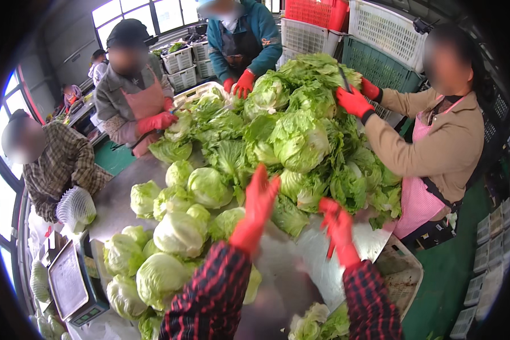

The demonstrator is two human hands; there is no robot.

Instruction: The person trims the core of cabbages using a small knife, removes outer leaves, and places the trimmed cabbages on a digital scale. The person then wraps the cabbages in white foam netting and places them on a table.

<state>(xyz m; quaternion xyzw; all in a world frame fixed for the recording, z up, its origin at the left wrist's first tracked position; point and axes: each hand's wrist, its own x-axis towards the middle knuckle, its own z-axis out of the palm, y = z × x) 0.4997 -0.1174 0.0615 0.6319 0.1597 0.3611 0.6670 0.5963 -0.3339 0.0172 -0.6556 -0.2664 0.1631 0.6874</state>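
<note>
My left hand (257, 208), in a red glove, reaches over the table with its fingers raised and apart and nothing in its grasp. It is close to the large pile of iceberg lettuce. My right hand (338, 229), also gloved in red, is curled around a slim red tool (330, 250) whose end sticks out below the palm; the rest is hidden. In front of it lies a lettuce head with loose outer leaves (308, 187). A large leafy head (301, 142) rests higher on the pile. Paler, trimmed heads (180, 233) are gathered left of my left arm.
Loose leaves (318, 325) lie at the metal table's (280, 272) near edge. A scale (70, 280) stands at left, a plastic crate (401, 272) below right. Co-workers with red gloves (357, 100) surround the pile; the right one holds a knife (344, 78). Stacked crates (382, 63) stand behind.
</note>
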